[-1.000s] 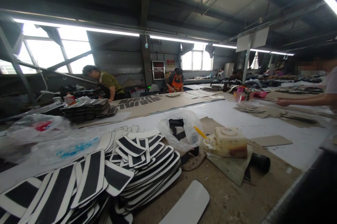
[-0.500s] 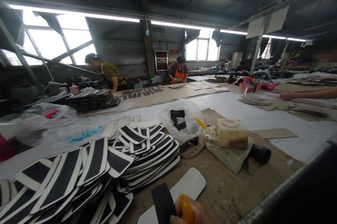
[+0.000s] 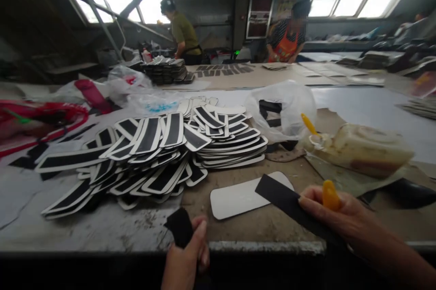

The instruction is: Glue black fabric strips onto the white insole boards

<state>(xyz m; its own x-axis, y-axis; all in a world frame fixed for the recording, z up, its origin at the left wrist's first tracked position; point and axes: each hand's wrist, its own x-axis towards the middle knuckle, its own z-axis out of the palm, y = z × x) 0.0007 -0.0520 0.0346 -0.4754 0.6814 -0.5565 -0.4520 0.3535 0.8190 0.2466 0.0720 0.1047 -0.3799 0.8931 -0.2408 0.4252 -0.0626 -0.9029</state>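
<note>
My right hand (image 3: pixel 344 217) pinches a long black strip (image 3: pixel 277 193) and also grips a yellow-handled tool (image 3: pixel 329 195), whose working end is hidden. The strip's far end hangs over a white rounded panel (image 3: pixel 231 199) lying flat on the brown board; I cannot tell whether they touch. Near the table's front edge, my left hand (image 3: pixel 190 251) is closed around a curled black piece (image 3: pixel 180 227); whether it is one layer or several is unclear. A heap of white panels with black strips (image 3: pixel 153 135) spreads to the left of the white panel.
Behind the right hand lies a stained translucent bottle (image 3: pixel 373 147), with a yellow handle (image 3: pixel 308 123) at its mouth. A clear plastic bag (image 3: pixel 299 99) holds black pieces. A red bag (image 3: pixel 68 119) lies at far left. Two people (image 3: pixel 185 31) (image 3: pixel 288 42) work across the tables.
The view has swung left and down. My left hand with the black piece has come into sight. My right hand appears farther right, still holding the strip and the yellow-handled tool.
</note>
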